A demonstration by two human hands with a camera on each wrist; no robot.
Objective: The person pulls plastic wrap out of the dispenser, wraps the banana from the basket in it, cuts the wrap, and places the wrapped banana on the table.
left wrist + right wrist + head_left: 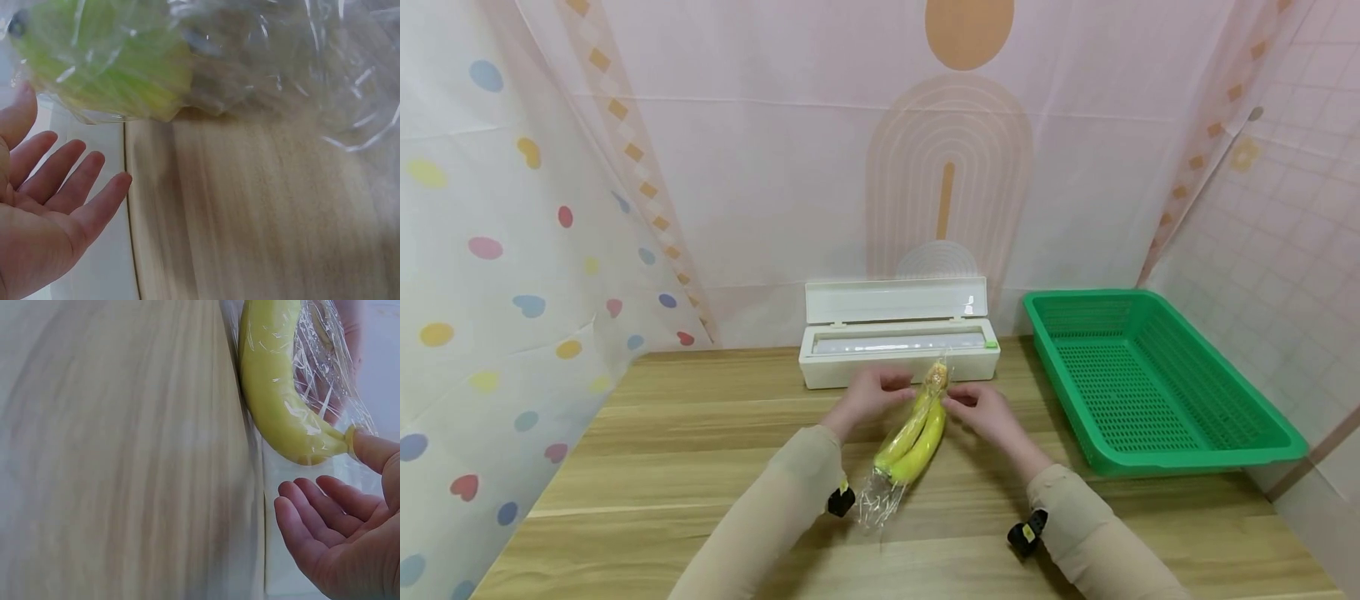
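Note:
Two yellow bananas [920, 435], joined at the stem, lie between my hands in clear cling film [880, 498], whose loose crumpled end trails toward me. In the left wrist view, my left hand [59, 212] has spread, relaxed fingers, its thumb close to the wrapped bananas [119, 62]. My right hand [344, 537] is beside the stem end; its thumb tip overlaps the stem in the right wrist view, and its other fingers extend loosely below the banana [275, 387]. Behind the hands stands a white cling film dispenser [898, 367] with its lid raised.
A green plastic basket [1195, 460] stands at the right of the wooden table [685, 467]. Patterned cloth [760, 192] hangs behind the table and along its left side. The dispenser carries a small green slider [991, 344] at its right end.

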